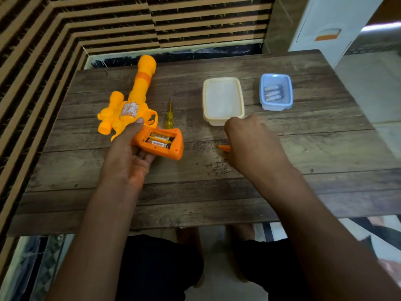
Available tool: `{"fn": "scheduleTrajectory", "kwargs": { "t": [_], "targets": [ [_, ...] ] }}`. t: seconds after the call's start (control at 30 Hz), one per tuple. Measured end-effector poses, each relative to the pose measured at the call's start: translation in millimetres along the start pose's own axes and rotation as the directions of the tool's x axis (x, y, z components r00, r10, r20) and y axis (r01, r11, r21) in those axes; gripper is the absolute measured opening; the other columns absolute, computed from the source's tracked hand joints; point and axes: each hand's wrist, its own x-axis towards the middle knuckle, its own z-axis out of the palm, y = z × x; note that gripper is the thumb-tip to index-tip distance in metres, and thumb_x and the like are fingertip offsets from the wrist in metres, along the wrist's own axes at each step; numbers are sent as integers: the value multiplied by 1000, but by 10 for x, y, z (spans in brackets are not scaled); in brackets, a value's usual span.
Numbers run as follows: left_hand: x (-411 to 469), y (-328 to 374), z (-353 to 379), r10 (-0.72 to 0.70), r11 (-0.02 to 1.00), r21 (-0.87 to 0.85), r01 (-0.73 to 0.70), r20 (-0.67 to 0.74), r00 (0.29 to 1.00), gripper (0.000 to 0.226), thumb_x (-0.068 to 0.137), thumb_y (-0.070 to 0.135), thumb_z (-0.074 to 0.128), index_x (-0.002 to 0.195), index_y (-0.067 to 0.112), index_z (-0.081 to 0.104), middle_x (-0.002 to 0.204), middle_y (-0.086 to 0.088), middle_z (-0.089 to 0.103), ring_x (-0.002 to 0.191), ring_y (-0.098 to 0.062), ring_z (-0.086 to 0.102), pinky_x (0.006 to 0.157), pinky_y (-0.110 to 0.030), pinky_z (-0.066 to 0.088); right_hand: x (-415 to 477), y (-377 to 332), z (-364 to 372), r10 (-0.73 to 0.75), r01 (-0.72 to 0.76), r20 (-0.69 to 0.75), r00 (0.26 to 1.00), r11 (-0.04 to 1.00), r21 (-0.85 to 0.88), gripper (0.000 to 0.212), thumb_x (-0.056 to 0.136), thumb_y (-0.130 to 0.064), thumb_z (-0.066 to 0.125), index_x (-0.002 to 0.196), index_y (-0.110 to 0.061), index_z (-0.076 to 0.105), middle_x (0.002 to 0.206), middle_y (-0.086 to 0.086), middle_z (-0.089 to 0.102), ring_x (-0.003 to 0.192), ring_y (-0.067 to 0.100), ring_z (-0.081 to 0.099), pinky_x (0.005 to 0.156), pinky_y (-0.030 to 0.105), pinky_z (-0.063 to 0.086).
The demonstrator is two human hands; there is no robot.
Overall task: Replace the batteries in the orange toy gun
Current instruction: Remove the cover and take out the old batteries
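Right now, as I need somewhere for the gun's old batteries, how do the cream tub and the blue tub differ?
The cream tub is bigger than the blue tub. The cream tub looks empty; the blue tub holds batteries. Both are open, rounded rectangular tubs on the table.

Before me lies a dark, worn bench with a wood-plank look. To my left and ahead, the wall is banded in tan and near-black stripes that bend at the corner. At the far right stands a white cabinet with an orange mark, a bright strip of light beside it. The floor is pale.
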Motion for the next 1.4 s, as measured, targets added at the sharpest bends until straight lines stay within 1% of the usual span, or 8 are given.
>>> {"fn": "scheduleTrajectory", "kwargs": {
  "t": [0.13,0.27,0.53,0.73,0.83,0.97,1.13,1.4],
  "targets": [
    [8,-9,1,-8,1000,5,8,17,1000,17,95,16,71,112,19,69,88,0,82,94,-16,79,72,-32,66,40,5,23,-10,9,61,998,1000,11,18,93,-21,71,107,-15,60,94,11,53,99,38,65,70,39,45],
    [12,-16,4,-8,1000,2,8,17,1000,13,96,15,70,108,19,68,80,3,81,76,-10,79,63,-28,63,50,17,9,-35,25,162,986,998,65,29,84,-29,77,91,-26,49,95,5,49,100,34,62,71,38,47],
    [27,-10,-14,-15,1000,4,15,16,1000,18,96,16,71,113,18,68,89,0,82,87,-15,80,68,-31,65,101,89,-7,-121,102,250,961,991,87,27,75,-34,77,84,-22,55,97,6,59,95,32,61,78,41,58],
    [22,-11,-15,-26,1000,-4,26,1,1000,25,95,15,71,120,16,67,102,-5,82,99,-21,79,72,-35,66,111,45,25,-142,126,231,963,989,83,40,78,-28,73,68,-24,34,82,2,49,82,28,58,68,38,55],
    [20,-8,-13,-30,999,-19,30,-4,1000,36,95,14,71,130,13,65,110,-11,80,100,-24,79,77,-38,66,120,9,60,-147,130,192,970,987,98,32,80,-23,73,75,-23,42,89,5,54,84,30,60,69,38,55],
    [32,-6,-24,-37,999,-26,37,-11,999,27,96,14,69,122,14,65,93,-8,82,97,-24,79,78,-40,66,143,-92,133,-224,209,35,974,947,244,14,84,-20,69,93,-14,60,94,9,62,88,32,65,73,45,59],
    [77,-8,-70,-52,999,-14,52,-44,998,23,96,14,68,119,14,65,89,-8,82,98,-25,79,73,-38,66,315,-356,217,-342,336,-43,939,880,335,26,88,-9,67,113,-8,70,113,14,64,101,34,65,82,46,56],
    [157,-12,-140,-44,999,-27,41,-99,994,40,94,15,70,133,14,64,108,-11,80,92,-24,80,65,-36,65,650,-599,470,-283,279,-47,958,883,379,39,93,-13,62,131,-10,66,134,21,55,117,41,61,94,50,56]
  ]
}}
